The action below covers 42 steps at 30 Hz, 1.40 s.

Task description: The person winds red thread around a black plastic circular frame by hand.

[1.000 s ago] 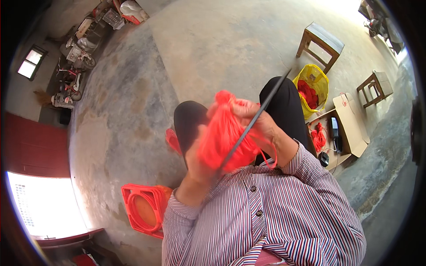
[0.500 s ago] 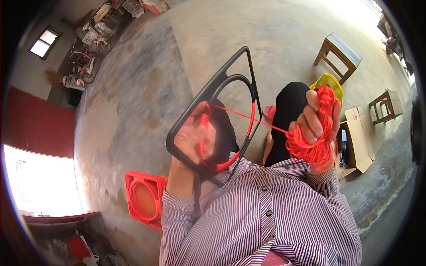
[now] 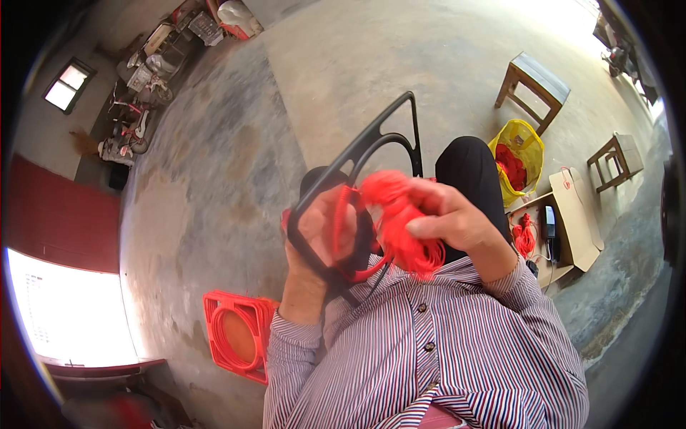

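My left hand (image 3: 321, 229) is closed round the lower left side of a black frame (image 3: 348, 155) with a ring inside it. Red cord (image 3: 336, 222) is wound on part of that ring, next to my left fingers. In my right hand (image 3: 457, 220) is a bundle of red cord (image 3: 407, 229), gripped between thumb and fingers, its loops hanging down. The bundle is in front of the frame's right part and hides some of the ring. Both are above my lap, and the bundle is slightly blurred.
On the floor at left lie stacked red frames (image 3: 214, 314). Right of my knee stand a yellow bag (image 3: 532, 136) with red items inside and a cardboard box (image 3: 584, 222) holding red cord (image 3: 525, 236) and a black device (image 3: 549, 223). Two stools (image 3: 543, 75) stand beyond.
My right hand has brought the red cord bundle leftward to the frame. The cord that stretched between them no longer shows. The frame has shifted slightly, and the yellow bag is now more visible.
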Motion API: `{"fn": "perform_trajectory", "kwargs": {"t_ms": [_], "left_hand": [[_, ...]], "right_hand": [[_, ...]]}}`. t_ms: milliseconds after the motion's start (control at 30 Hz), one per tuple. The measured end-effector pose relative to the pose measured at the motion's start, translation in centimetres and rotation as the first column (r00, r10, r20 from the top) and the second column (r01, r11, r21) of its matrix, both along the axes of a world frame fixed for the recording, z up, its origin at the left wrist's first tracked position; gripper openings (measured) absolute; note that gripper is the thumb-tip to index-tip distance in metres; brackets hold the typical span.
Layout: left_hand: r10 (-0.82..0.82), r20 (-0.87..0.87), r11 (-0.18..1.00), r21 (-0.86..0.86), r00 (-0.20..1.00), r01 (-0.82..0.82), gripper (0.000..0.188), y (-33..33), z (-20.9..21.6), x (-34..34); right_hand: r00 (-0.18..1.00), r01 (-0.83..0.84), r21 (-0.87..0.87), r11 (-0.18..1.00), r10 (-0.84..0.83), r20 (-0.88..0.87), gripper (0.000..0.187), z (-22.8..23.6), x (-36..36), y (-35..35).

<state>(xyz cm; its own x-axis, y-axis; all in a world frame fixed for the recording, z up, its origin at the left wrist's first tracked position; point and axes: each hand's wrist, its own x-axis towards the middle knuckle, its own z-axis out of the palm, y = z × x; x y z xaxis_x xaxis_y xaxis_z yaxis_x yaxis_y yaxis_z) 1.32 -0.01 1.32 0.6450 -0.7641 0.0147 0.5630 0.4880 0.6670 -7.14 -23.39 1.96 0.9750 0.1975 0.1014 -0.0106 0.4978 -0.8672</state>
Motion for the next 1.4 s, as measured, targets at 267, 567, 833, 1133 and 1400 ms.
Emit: {"fn": "perform_trajectory", "kwargs": {"t_ms": [267,567,833,1133,1400], "left_hand": [[0.16,0.295,0.915,0.314,0.942,-0.254,0.057,-3.1,1.3,-2.4],[0.309,-0.349,0.943,0.237,0.885,-0.236,0.05,-4.7,2.8,-5.0],[0.076,-0.012,0.99,0.122,0.997,-0.074,0.064,-2.1,2.9,-3.2],[0.122,0.147,0.987,0.083,0.982,-0.135,0.054,0.6,0.5,0.0],[0.185,0.175,0.979,0.05,0.967,-0.197,0.062,2.4,-0.3,1.0]], "right_hand": [[0.945,0.312,-0.294,0.903,-0.265,0.19,0.039,-1.8,3.1,1.2],[0.984,0.017,0.365,0.931,0.05,-0.174,0.048,-2.7,3.4,2.8],[0.943,0.305,0.414,0.858,-0.21,-0.258,0.042,-9.0,2.3,-0.1],[0.91,-0.325,0.719,0.614,-0.005,0.415,0.047,-0.2,1.0,-5.0],[0.986,0.101,0.628,0.771,-0.161,0.039,0.04,-1.4,-1.9,-2.2]]}}
